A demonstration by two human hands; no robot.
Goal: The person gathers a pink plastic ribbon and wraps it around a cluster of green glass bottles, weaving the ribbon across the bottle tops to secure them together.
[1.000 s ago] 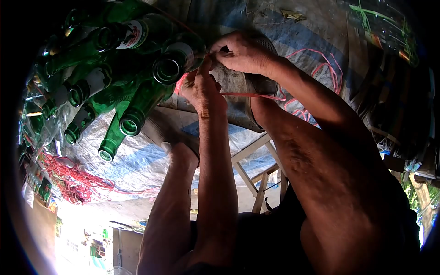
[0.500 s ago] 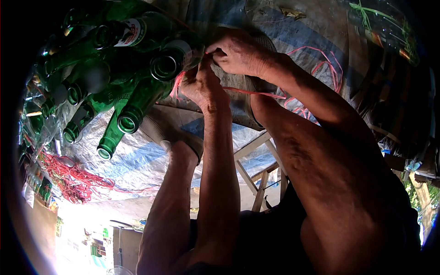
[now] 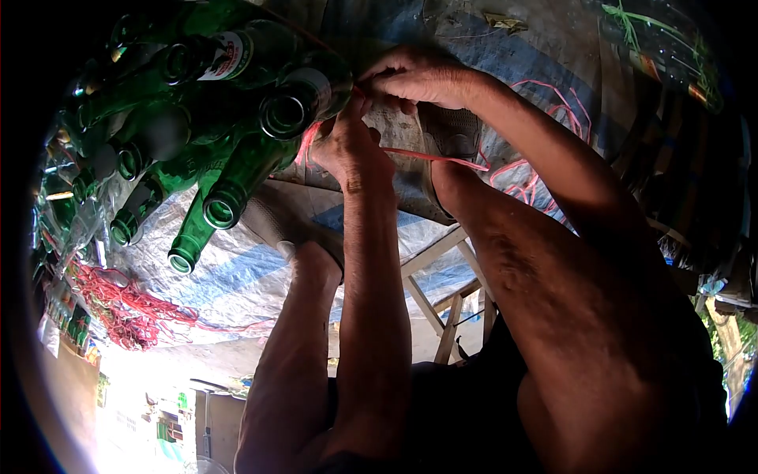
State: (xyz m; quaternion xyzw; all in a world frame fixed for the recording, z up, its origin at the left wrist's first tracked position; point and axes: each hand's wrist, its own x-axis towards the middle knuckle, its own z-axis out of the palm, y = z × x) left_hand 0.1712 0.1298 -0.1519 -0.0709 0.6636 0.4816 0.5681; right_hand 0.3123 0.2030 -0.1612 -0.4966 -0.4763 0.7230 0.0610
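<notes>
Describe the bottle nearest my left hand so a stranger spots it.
Start at the bunch of green bottles, upper left. At its right edge is your left hand. The bottle beside that hand has a pale label, and its mouth sits farthest right.

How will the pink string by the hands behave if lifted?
Probably floppy: the pink string lies partly in loose loops on the sheet. Likely light, since it looks thin. It may snag on itself, as some loops cross.

Green glass bottles (image 3: pixel 245 180) are clustering closely, mouths showing; some are bearing labels. Thin pink string (image 3: pixel 466 164) is running beside them, looping loosely farther off.
</notes>
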